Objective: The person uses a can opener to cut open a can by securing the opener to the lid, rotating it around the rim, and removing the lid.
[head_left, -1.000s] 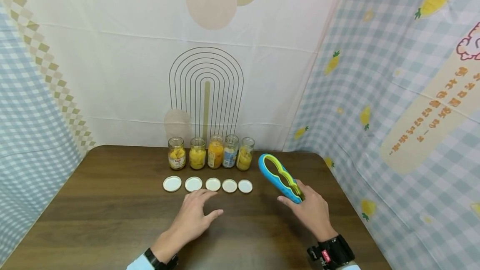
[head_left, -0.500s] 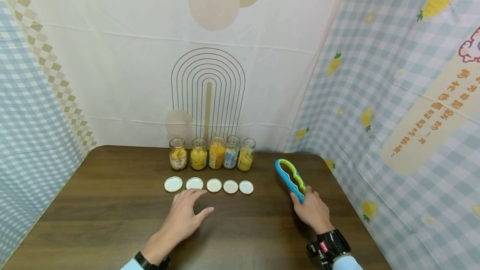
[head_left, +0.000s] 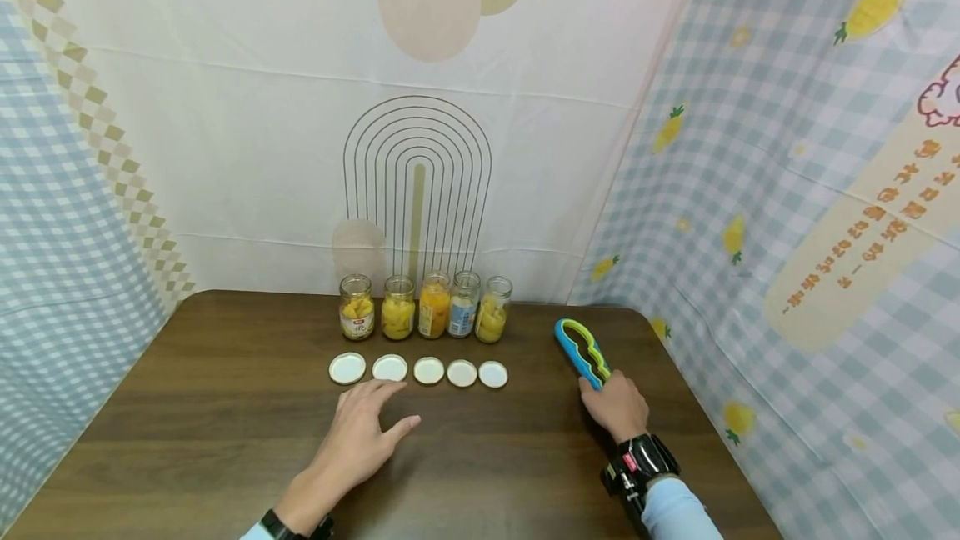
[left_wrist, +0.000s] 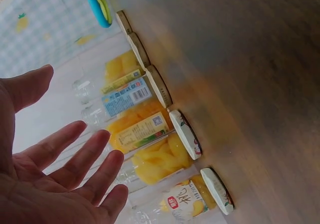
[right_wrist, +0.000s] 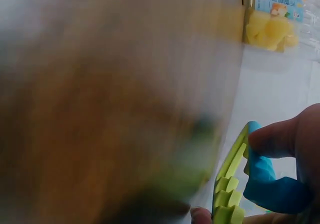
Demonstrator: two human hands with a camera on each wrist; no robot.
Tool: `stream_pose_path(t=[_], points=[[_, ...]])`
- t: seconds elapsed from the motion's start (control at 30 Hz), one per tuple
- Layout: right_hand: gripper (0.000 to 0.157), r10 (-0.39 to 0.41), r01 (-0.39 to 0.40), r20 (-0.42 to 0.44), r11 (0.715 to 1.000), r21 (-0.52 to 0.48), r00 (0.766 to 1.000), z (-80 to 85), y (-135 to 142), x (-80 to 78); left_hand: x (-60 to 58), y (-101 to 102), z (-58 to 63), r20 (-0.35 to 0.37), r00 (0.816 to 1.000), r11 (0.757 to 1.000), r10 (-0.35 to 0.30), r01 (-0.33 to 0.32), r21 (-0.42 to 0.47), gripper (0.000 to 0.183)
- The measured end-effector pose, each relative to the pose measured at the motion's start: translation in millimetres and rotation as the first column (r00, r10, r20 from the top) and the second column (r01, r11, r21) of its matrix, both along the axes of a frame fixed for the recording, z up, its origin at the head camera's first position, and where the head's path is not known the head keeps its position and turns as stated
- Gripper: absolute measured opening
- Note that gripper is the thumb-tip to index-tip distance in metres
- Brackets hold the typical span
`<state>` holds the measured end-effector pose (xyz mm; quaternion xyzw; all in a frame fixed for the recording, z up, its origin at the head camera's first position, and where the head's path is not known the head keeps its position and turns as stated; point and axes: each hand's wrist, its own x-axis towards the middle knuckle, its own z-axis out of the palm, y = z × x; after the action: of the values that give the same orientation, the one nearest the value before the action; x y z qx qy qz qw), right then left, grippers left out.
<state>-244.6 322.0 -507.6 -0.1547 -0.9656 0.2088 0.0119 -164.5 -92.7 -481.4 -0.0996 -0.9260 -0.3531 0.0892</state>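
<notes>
My right hand [head_left: 618, 407] grips the handle end of a blue and green jar opener [head_left: 578, 357] at the right side of the table. In the right wrist view, my thumb [right_wrist: 277, 138] presses on the opener's blue part [right_wrist: 260, 169]; whether it touches the tabletop cannot be told. My left hand [head_left: 360, 436] hovers with spread fingers and holds nothing. Just beyond it lie several round lids, white side up, among them a larger one [head_left: 347, 368] and a smaller one [head_left: 493, 374]. Behind the lids stand several lidless glass jars [head_left: 397, 311] of yellow and orange fruit.
The dark wooden table [head_left: 225, 415] meets a white patterned cloth [head_left: 247, 148] behind the jars. Blue checked cloths hang at both sides, the right one [head_left: 720, 257] printed with pineapples. Each wrist wears a black strap, the right one [head_left: 641, 465] bulkier.
My right hand has carried the jar opener rightward and down toward the table. My left hand has drifted left and slightly back, fingers still spread. The jars and lids stay in place.
</notes>
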Motion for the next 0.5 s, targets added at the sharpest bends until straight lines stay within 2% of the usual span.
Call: stream_pose_path(t=[0.13,0.3,0.5], points=[[0.059,-0.010,0.010,-0.010,1.000,0.022,1.000,-2.2,-6,-11.7,1.2,0,-0.7,-0.021,1.000,1.000,0.000,0.000,-0.011,0.048],[0.067,0.013,-0.012,-0.033,0.999,0.052,0.999,-0.7,-16,-21.8,2.8,1,-2.3,-0.032,0.999,1.000,0.002,-0.003,-0.029,0.048],[0.068,0.055,-0.057,0.029,0.996,0.075,0.998,2.2,-16,-31.6,2.5,5,-1.3,-0.039,0.999,0.999,-0.018,0.017,-0.032,0.049]])
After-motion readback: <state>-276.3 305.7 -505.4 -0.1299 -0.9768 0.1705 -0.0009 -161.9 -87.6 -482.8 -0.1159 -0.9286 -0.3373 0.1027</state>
